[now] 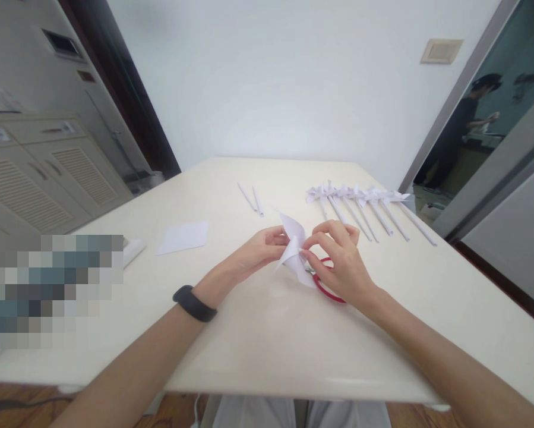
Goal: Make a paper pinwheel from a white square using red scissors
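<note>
A white paper pinwheel (pixel 295 248) with folded blades is held between both hands above the table. My left hand (pixel 267 249) grips it from the left, its fingertips partly hidden behind the paper. My right hand (pixel 340 258) pinches near the pinwheel's centre with thumb and fingers. Red-handled scissors (pixel 329 292) lie on the table under my right hand, their blades mostly covered by the paper and hand.
On the white table (pixel 293 351), several finished pinwheels on paper sticks (pixel 373 208) lie in a row at the back right. Two paper sticks (pixel 258 202) lie at the back middle, and a white paper sheet (pixel 184 236) lies to the left. Another person (pixel 463 122) stands beyond the doorway.
</note>
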